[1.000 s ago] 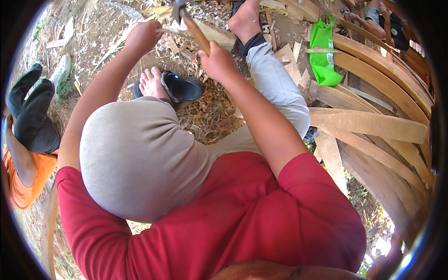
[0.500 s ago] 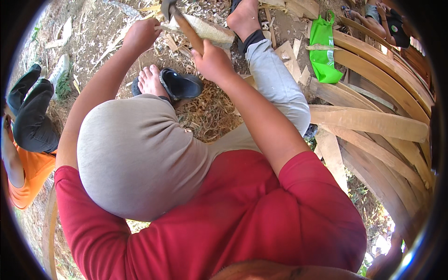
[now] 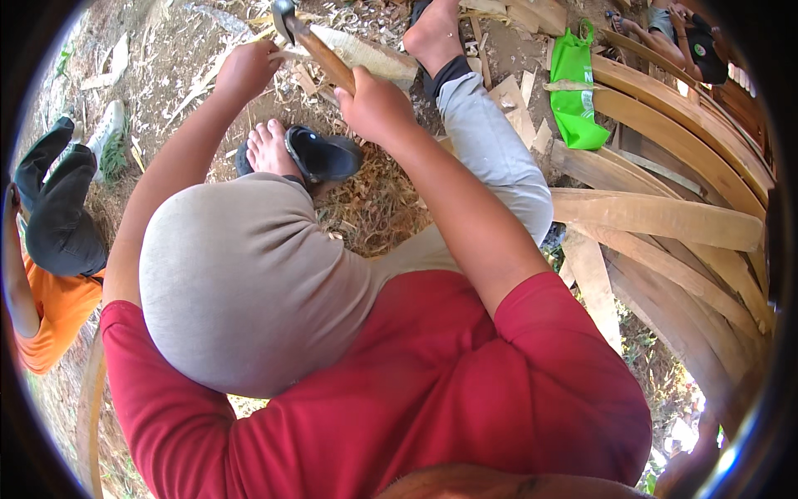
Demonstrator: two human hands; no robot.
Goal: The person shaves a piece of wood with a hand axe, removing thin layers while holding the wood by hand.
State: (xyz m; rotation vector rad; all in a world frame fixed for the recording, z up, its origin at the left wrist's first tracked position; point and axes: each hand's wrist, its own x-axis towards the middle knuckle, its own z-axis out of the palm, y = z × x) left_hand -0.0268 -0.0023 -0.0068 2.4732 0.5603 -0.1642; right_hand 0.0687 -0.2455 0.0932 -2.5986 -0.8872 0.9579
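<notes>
My right hand (image 3: 378, 104) is wrapped round the wooden handle of a hammer (image 3: 328, 58). Its dark metal head points up and left, above the ground near my left fingers. My left hand (image 3: 248, 71) is closed, pinching the end of a thin pale wood strip (image 3: 287, 55); the strip's far part is hidden behind the hammer handle. Just beyond lies a thick, pale wood piece (image 3: 374, 56). Below the hands are my bare left foot (image 3: 269, 148) and a black clog (image 3: 322, 154).
Curved wooden planks (image 3: 657, 218) are stacked at my right, with a green bag (image 3: 573, 91) on them. Wood chips litter the ground. A person in an orange shirt (image 3: 62, 308) sits at the left; another person (image 3: 702, 50) is at the far right.
The hammer has shifted slightly left and down, its head lower and more fully in view. My left hand has moved down a little, still pinching the strip.
</notes>
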